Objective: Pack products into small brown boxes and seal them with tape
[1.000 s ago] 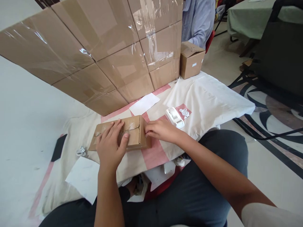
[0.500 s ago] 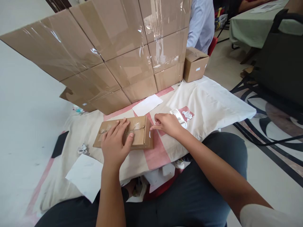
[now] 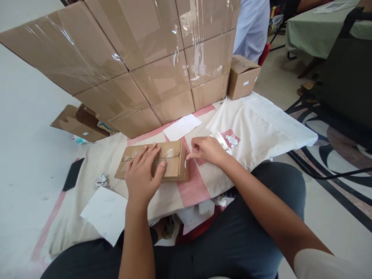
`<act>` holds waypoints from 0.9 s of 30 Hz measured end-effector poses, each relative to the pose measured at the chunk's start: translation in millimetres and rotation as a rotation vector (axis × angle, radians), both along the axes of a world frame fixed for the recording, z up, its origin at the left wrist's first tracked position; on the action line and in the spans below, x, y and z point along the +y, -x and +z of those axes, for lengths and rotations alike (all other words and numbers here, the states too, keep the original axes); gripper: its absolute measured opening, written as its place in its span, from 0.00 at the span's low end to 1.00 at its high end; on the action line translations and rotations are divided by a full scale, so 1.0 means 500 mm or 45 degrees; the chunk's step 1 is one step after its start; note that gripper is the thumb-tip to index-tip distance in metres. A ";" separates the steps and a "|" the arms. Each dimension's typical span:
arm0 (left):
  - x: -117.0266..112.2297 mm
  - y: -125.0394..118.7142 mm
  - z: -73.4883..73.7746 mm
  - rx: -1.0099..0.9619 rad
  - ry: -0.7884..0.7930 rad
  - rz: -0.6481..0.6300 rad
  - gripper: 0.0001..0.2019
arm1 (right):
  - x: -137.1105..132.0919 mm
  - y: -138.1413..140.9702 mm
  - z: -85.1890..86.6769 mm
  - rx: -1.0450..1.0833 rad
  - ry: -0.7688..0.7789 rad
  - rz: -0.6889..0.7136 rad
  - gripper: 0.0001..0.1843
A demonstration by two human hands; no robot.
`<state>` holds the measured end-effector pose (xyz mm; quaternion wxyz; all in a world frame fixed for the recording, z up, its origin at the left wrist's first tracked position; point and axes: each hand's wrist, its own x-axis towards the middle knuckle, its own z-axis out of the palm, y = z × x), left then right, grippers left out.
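A flat brown cardboard box (image 3: pixel 173 169) with clear tape and a torn-looking seam across its top lies on the cloth-covered table. My left hand (image 3: pixel 143 167) rests flat on the left half of its lid, fingers stretched out and thumb apart. By the box's right end is my right hand (image 3: pixel 207 150), its fingers curled in and its thumb pointing at that side, close to a small white label (image 3: pixel 185 164). Nothing shows in the right hand; whether the thumb touches the cardboard I cannot tell.
A tall wall of taped cartons (image 3: pixel 161 83) stands behind. Right of it sits a small carton (image 3: pixel 242 79); an opened carton (image 3: pixel 80 128) is at left. Around lie white sheets (image 3: pixel 106 213), crumpled paper (image 3: pixel 101 180), a tape roll (image 3: pixel 220 140) and a black flat object (image 3: pixel 73 174). A person (image 3: pixel 251 29) is beyond.
At the left, the opened carton has come further out from behind the carton wall. Both hands keep nearly the same place at the flat box. The view has shifted slightly.
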<state>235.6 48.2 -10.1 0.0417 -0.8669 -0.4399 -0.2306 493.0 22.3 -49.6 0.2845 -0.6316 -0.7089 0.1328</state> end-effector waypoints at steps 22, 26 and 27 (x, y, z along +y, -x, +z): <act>-0.001 0.001 0.001 -0.006 0.001 -0.010 0.22 | 0.011 0.000 -0.003 0.006 -0.016 0.061 0.27; 0.000 0.002 0.000 -0.005 -0.001 -0.008 0.22 | 0.009 0.001 -0.010 -0.004 -0.017 0.151 0.29; 0.001 0.002 -0.001 -0.002 -0.003 -0.008 0.21 | 0.008 0.000 -0.012 0.002 -0.026 0.167 0.29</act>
